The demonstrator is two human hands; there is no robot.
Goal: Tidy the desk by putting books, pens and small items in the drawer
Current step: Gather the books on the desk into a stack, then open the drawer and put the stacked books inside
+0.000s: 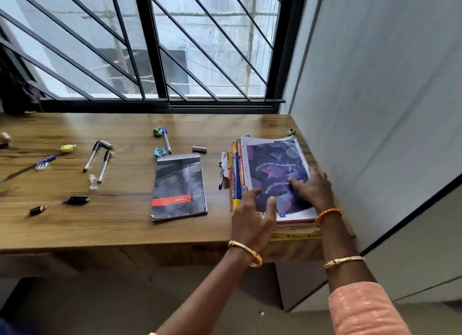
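Observation:
A stack of books (272, 169) with a purple cover on top lies at the right end of the wooden desk (112, 229). My left hand (252, 219) rests at the stack's near left corner, fingers spread on the cover. My right hand (311, 187) lies flat on the cover's right side. A grey spiral notepad (178, 187) with a red stripe sits mid-desk. Several pens are scattered: a blue-capped pen (166, 139) behind the notepad, two silver pens (97, 159) to its left, and a blue pen (27, 166) at far left.
Crumpled paper balls: green (157, 131), blue (160, 151), yellow (68, 148), and green (291, 132) by the wall. A metal cap (199, 149), a black USB stick (77, 200) and a small black-red item (37, 210) lie loose. A white wall bounds the desk's right side.

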